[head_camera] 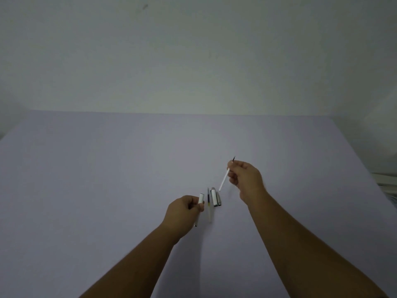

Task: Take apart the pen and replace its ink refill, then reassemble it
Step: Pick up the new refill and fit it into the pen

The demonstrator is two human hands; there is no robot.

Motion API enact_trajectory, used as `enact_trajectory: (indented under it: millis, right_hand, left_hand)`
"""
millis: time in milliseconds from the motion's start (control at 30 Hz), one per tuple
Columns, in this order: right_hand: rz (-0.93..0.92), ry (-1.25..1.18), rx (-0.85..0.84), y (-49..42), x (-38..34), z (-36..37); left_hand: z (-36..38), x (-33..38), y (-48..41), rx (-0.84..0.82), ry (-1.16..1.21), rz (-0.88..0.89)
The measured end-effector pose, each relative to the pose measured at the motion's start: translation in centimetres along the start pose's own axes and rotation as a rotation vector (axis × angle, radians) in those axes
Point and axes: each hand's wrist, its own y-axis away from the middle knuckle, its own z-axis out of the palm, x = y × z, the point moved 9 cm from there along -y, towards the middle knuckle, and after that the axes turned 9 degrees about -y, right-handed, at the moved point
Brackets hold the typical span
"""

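Observation:
My left hand (184,209) grips a white pen barrel (201,198); its upper end sticks out above my fingers and its thin lower end shows below my palm. My right hand (247,179) pinches a thin white ink refill (224,179), dark tip pointing up and away, lower end hanging over the table. Between my hands a second refill (208,203), with dark ink in its upper part and a clear lower part, lies on the table. Right beside it lies a white and grey pen cap piece (215,197).
A pale lilac table (107,179) spreads under everything and meets a plain white wall at the back. Its right edge runs diagonally near my right forearm, with some light fabric beyond it (386,186).

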Motion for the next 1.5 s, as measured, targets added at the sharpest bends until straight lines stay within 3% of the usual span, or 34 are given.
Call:
enact_trajectory:
  millis: [133,267,1033,1200,1367,1500]
  right_hand:
    - [0.035,0.477,-0.001,-1.5,3.6,-1.9]
    - [0.011,0.805,-0.036,-2.8,5.8,-2.4]
    - [-0.035,0.949,-0.017,-2.7,6.2,-1.5]
    - [-0.161,0.920,0.039,-0.5,4.9,-0.7]
    - [-0.222,1.306,-0.109,2.2,6.5,2.4]
    - [-0.227,1.499,-0.121,3.2,8.3,2.9]
  left_hand:
    - [-0.1,-0.3,-0.5,0.010,0.005,-0.009]
    - [0.0,-0.7,-0.9,0.020,0.008,-0.028]
    - [0.2,-1.8,-2.1,0.023,0.027,-0.060]
    - [-0.2,-2.3,-1.8,0.042,0.031,-0.062]
    - [-0.6,-2.2,-1.3,0.056,0.049,-0.063]
    - [-0.7,-2.2,-1.0,0.055,0.068,-0.067]
